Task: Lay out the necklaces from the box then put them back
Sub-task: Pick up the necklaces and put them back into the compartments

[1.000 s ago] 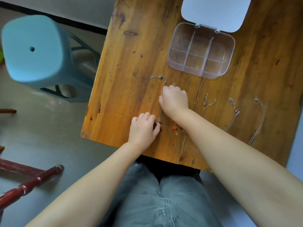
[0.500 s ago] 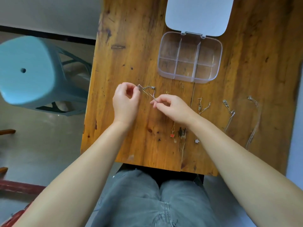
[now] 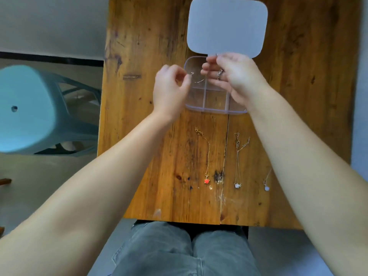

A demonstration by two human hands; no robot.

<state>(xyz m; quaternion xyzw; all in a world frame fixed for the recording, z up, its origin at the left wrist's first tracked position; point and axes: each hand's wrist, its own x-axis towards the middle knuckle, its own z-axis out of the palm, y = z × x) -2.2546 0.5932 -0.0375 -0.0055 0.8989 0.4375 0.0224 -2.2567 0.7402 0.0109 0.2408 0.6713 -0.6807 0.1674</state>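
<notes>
The clear compartment box [image 3: 214,110] lies open on the wooden table [image 3: 139,46], its lid [image 3: 227,26] flipped back. Both my hands hover over the box's far left compartments. My left hand [image 3: 171,90] pinches one end of a thin silver necklace [image 3: 196,77]. My right hand [image 3: 237,78] pinches the other end, where the clasp shows by its fingers. Nearer me lie a gold necklace with a red pendant [image 3: 207,156], a silver necklace with a white pendant [image 3: 238,160], and a third necklace [image 3: 266,184], partly hidden by my right forearm.
A light blue plastic stool [image 3: 33,110] stands on the floor left of the table. The table's near edge is just above my lap, and my forearms stretch across it. A dark knot [image 3: 218,176] marks the wood by the red pendant.
Both hands lifted the leftmost silver necklace off the table and carried it away from me, from the laid-out row to over the open box.
</notes>
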